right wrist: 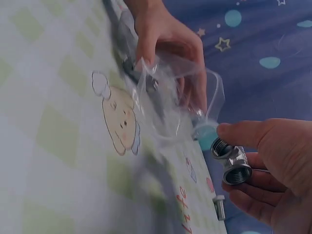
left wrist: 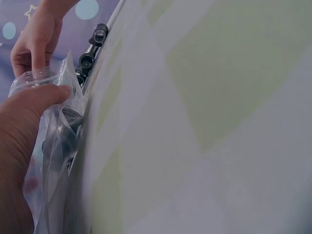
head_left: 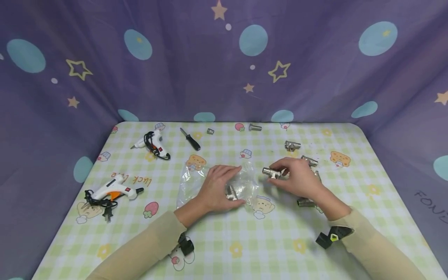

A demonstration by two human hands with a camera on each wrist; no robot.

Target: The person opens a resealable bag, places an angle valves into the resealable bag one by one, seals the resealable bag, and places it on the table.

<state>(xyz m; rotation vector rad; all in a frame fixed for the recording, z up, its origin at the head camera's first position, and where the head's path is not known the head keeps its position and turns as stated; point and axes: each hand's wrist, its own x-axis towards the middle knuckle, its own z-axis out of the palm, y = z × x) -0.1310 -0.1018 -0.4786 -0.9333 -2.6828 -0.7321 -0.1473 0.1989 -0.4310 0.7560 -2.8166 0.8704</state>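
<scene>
The left hand (head_left: 218, 188) lies on a clear plastic bag (head_left: 241, 182) in the middle of the surface (head_left: 224, 249), fingers curled around the bag's mouth and holding it against the checked cloth. The right hand (head_left: 297, 177) sits just right of the bag and pinches a metal tee fitting (head_left: 271, 173) between thumb and fingers, its threaded end pointing at the opening.

The bag's mouth looks only loosely held open; if the thin film folds over, the fitting could catch on the edge instead of going in. The fitting's threads might also snag the plastic. The pinch is a light one on a smooth, heavy piece, so it may slip and roll across the surface.

Inside the bag there is at least one metal fitting (head_left: 231, 193), under the left fingers; the exact count is hard to tell through the creased plastic. More loose fittings (head_left: 292, 146) lie to the far right, and another fitting (head_left: 305, 202) lies near the right wrist.
</scene>
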